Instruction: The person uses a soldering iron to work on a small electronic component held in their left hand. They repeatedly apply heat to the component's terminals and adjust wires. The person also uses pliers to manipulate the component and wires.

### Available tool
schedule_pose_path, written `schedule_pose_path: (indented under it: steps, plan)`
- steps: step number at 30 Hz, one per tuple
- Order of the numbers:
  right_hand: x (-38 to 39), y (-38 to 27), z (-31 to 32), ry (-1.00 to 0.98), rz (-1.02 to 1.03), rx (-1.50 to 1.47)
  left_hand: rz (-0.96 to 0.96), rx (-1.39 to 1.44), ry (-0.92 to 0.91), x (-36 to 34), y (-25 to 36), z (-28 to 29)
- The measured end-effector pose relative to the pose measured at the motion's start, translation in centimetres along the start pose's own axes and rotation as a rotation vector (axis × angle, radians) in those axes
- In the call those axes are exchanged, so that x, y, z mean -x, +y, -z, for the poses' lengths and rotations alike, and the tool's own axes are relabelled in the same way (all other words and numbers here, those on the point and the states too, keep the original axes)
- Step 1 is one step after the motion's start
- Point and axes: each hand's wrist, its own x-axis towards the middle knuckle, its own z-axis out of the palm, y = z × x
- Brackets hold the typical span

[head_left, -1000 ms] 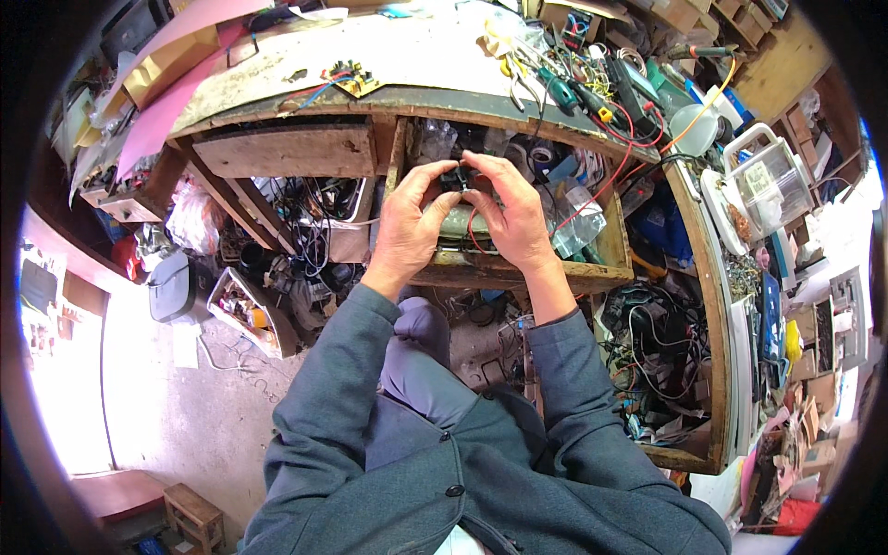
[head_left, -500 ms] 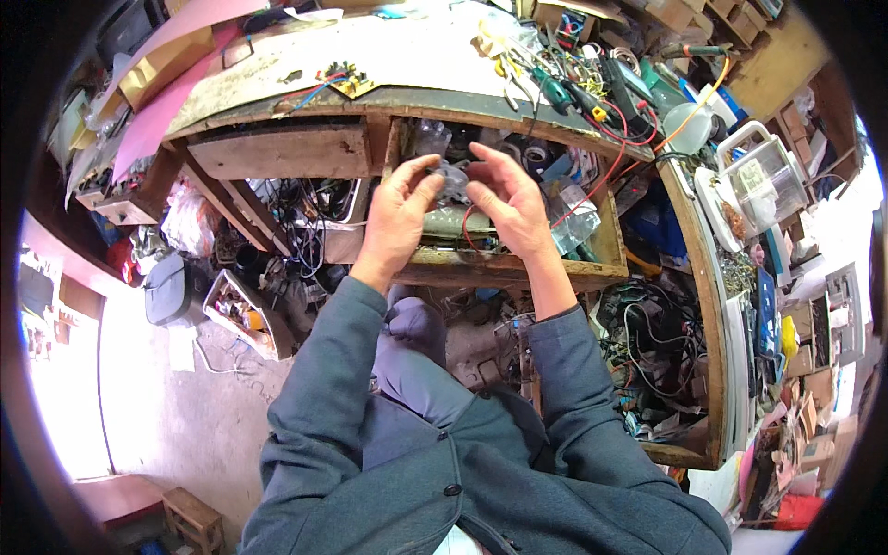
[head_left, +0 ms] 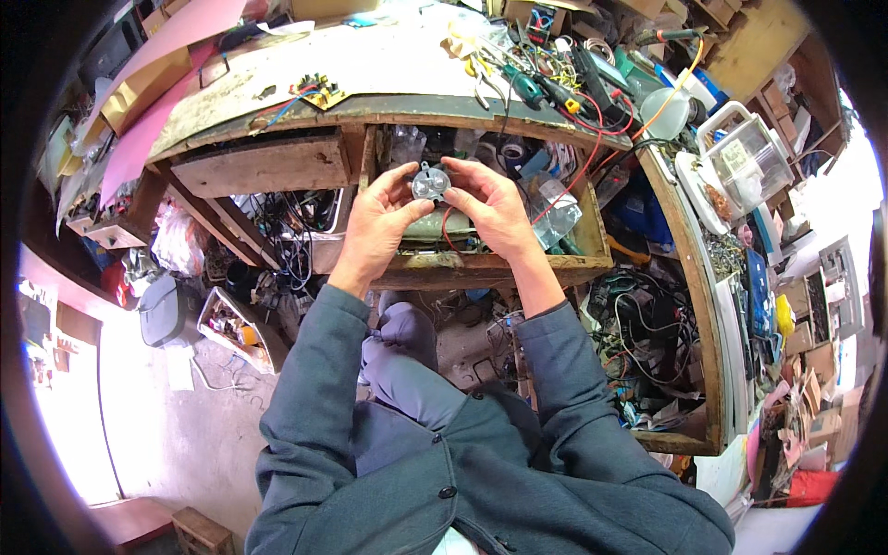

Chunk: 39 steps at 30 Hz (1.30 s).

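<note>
Between my two hands, over the open drawer (head_left: pixel 518 265), is a small round grey part (head_left: pixel 431 182) with a translucent-looking face and small tabs at its rim. My left hand (head_left: pixel 381 215) pinches its left side with thumb and fingers. From the other side, my right hand (head_left: pixel 488 205) grips it the same way, thumb near the lower edge. Its face is turned up toward me. What the part belongs to, I cannot tell. Below it in the drawer are a clear plastic package (head_left: pixel 556 213), a roll of dark tape (head_left: pixel 511 151) and a red wire.
On the bench top (head_left: pixel 388 69) lie a small circuit board with wires (head_left: pixel 317 92), a green-handled screwdriver (head_left: pixel 524 86) and tangled leads. A clear lidded container (head_left: pixel 747 166) stands at the right. Cables fill the shelf (head_left: pixel 647 328) below. A white box of parts (head_left: pixel 242 328) sits on the floor.
Both hands have closed in on the round part. It now shows its face squarely, where before it was blurred and my fingers were spread more apart. The view has shifted slightly.
</note>
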Motion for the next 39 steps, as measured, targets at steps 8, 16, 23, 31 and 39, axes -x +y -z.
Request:
schedule_pose_path:
  steps: [8,16,23,31,39]
  plan:
    - [0.1,0.4,0.0,0.010,0.031,0.038,0.009,-0.057,-0.015,-0.1,-0.4,-0.2]
    - [0.0,0.2,0.3,0.100,-0.028,-0.116,0.051,0.045,-0.002,-0.3,0.3,-0.5]
    - [-0.2,-0.8,1.8,0.203,-0.294,-0.342,-0.213,-0.410,-0.065,0.4,1.0,-1.6]
    - [0.1,0.1,1.8,-0.016,-0.441,-0.329,-0.607,-0.928,-0.085,1.1,0.2,-2.1]
    - [0.4,-0.4,2.1,-0.055,-0.454,-0.321,-0.560,-0.898,-0.041,1.7,0.7,-2.4]
